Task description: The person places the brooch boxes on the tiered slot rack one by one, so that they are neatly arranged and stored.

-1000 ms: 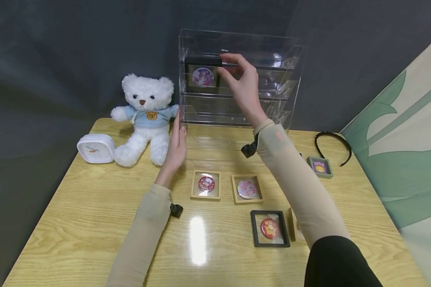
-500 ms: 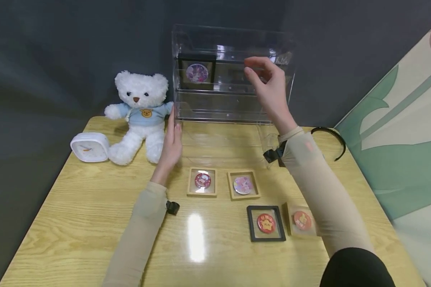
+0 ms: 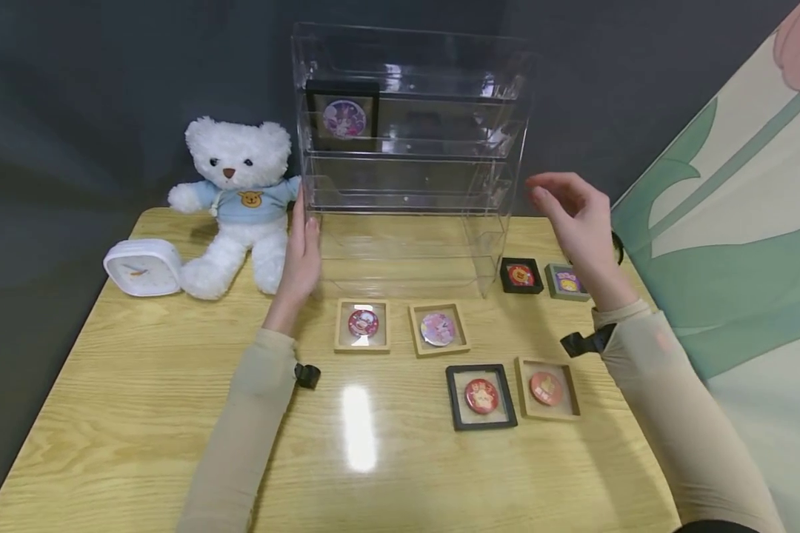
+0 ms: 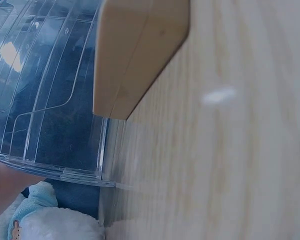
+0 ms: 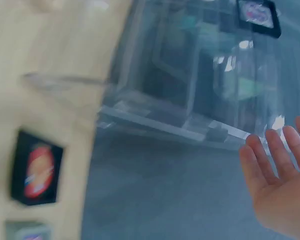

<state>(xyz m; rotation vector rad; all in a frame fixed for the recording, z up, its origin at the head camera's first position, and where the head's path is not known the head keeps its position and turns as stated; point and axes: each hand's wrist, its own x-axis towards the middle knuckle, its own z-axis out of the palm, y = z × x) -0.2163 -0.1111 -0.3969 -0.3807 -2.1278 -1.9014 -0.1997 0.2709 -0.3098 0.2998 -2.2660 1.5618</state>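
A clear acrylic tiered display rack (image 3: pixel 413 200) stands at the back of the table. On one of its upper tiers, at the left, sits a black frame (image 3: pixel 376 122) with a purple round badge (image 3: pixel 344 119). My left hand (image 3: pixel 301 255) rests against the rack's left side with straight fingers. Right of the rack my right hand (image 3: pixel 576 226) hangs in the air, fingers loosely bent, holding nothing. Below it lie a small black frame (image 3: pixel 521 275) with a red badge and a small grey-green frame (image 3: pixel 568 282).
Two wooden frames (image 3: pixel 363 326) lie before the rack. Nearer are a black frame (image 3: pixel 481 397) and another wooden frame (image 3: pixel 547 389), both with red badges. A white teddy bear (image 3: pixel 240 200) and a white clock (image 3: pixel 144 268) stand left. A black headband (image 3: pixel 617 249) is partly hidden behind my right hand.
My right hand has let go of the black frame on the rack and moved right and down, away from it. The left hand stays at the rack's side. The head view has shifted slightly.
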